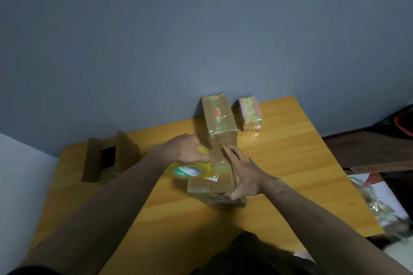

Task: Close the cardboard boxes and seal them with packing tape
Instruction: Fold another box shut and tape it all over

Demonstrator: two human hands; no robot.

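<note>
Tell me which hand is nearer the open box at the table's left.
Left. The left hand holds the tape roll, on the open box's side; the right hand presses the middle box, farther away.

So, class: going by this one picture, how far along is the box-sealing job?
Done: the tall brown box and small pink box at the back look taped. In hand: the left hand holds the tape roll while the right hand presses the near box. Left: the open box.

One head-worn wide view — looking forward and down, close over the bench, wall behind.
</note>
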